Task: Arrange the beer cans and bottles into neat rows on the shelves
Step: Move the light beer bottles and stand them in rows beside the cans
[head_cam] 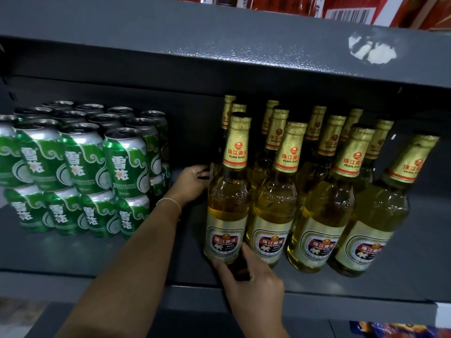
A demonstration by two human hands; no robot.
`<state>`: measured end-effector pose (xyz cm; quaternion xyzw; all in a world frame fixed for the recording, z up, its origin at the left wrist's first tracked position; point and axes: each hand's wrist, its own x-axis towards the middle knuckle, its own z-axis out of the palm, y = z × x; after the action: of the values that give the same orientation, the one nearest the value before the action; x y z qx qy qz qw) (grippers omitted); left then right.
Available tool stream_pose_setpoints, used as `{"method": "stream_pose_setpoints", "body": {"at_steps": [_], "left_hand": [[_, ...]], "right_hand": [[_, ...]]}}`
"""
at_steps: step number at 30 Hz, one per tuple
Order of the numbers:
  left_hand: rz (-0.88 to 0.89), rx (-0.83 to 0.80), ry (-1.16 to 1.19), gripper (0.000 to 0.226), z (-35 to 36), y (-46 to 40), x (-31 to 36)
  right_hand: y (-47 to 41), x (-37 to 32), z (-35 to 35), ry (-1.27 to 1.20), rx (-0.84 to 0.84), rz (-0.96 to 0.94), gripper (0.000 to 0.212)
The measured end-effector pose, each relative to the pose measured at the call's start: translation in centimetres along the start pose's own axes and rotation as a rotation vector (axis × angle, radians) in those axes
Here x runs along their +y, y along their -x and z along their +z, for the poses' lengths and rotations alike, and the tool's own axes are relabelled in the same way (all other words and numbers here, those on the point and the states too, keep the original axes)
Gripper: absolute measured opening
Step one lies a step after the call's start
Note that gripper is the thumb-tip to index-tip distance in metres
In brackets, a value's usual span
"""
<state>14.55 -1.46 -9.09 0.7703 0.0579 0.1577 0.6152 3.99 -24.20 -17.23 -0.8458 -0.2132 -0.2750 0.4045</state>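
Note:
Several clear Pearl River beer bottles (319, 203) with gold foil necks stand in rows on the right of the dark grey shelf (156, 262). My right hand (253, 279) grips the base of the front-left bottle (228, 203), thumb on its label. My left hand (191, 182) reaches deeper into the shelf and wraps around the side of the bottle behind it (214, 167), which is mostly hidden. Green and silver beer cans (80, 164) are stacked in two layers on the left of the shelf, several rows deep.
A gap of bare shelf lies between the cans and the bottles, where my left forearm passes. The upper shelf board (244, 45) hangs low over the bottle tops. Red cartons (341, 8) sit on the shelf above.

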Motion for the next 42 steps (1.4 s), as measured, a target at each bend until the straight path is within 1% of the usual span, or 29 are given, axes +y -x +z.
{"method": "stream_pose_setpoints", "body": {"at_steps": [6, 13, 17, 19, 21, 22, 24, 25, 26, 27, 28, 29, 30, 31, 33, 37, 39, 42], "left_hand": [[0.032, -0.006, 0.0, 0.041, 0.1, 0.1, 0.3], [0.029, 0.025, -0.021, 0.038, 0.8, 0.2, 0.4], [0.014, 0.025, -0.064, 0.035, 1.3, 0.4, 1.0], [-0.024, 0.0, -0.083, 0.038, 0.9, 0.5, 1.1], [-0.101, 0.0, -0.163, 0.049, 0.1, 0.9, 0.9], [-0.123, 0.039, -0.253, 0.05, -0.4, 1.5, 0.9], [-0.094, 0.108, -0.435, 0.034, -1.0, 3.6, 1.5], [-0.061, 0.1, -0.509, 0.027, -1.0, 5.4, 2.1], [-0.043, 0.047, -0.537, 0.025, -0.8, 7.5, 2.7], [-0.046, -0.052, -0.48, 0.027, -0.4, 9.7, 3.1], [-0.068, -0.184, -0.356, 0.035, 0.0, 12.0, 3.5], [-0.091, -0.292, -0.241, 0.049, 0.4, 13.7, 3.7], [-0.094, -0.343, -0.192, 0.063, 0.7, 14.8, 3.5], [-0.082, -0.344, -0.181, 0.072, 1.1, 15.5, 3.2], [-0.072, -0.255, -0.177, 0.079, 2.0, 15.7, 2.5], [-0.016, -0.066, -0.254, 0.076, 3.6, 15.9, 1.8], [0.004, -0.006, -0.286, 0.072, 4.0, 16.1, 1.5], [0.029, 0.036, -0.288, 0.068, 4.3, 16.4, 1.3]], "right_hand": [[0.0, -0.2, -0.1, 0.011, -0.021, 0.021, 0.064], [0.0, -0.2, -0.1, 0.016, 0.017, 0.009, 0.065], [-0.1, -0.4, -0.2, 0.006, 0.009, 0.001, 0.065], [0.0, -0.4, -0.2, -0.009, 0.005, 0.004, 0.065], [0.1, -0.3, -0.2, -0.023, -0.009, 0.009, 0.064], [0.0, -0.3, -0.3, -0.027, -0.019, 0.006, 0.063], [-0.1, -0.2, -0.5, -0.044, -0.032, -0.014, 0.059], [-0.1, -0.3, -0.7, -0.063, -0.019, -0.03, 0.054], [0.0, -0.2, -1.1, -0.094, 0.014, -0.042, 0.046], [0.1, -0.1, -1.5, -0.131, 0.058, -0.044, 0.037], [0.2, 0.0, -2.0, -0.161, 0.106, -0.037, 0.032], [0.3, 0.3, -2.6, -0.172, 0.151, -0.023, 0.028], [0.4, 0.6, -3.1, -0.167, 0.186, 0.003, 0.026], [0.4, 1.0, -3.5, -0.156, 0.207, 0.043, 0.027], [0.0, 1.8, -4.1, -0.124, 0.203, 0.12, 0.038], [-0.4, 2.8, -3.6, -0.061, 0.13, 0.151, 0.045], [-0.7, 2.9, -3.3, -0.014, 0.106, 0.166, 0.047], [-1.3, 2.6, -3.4, 0.027, 0.131, 0.139, 0.05]]}}
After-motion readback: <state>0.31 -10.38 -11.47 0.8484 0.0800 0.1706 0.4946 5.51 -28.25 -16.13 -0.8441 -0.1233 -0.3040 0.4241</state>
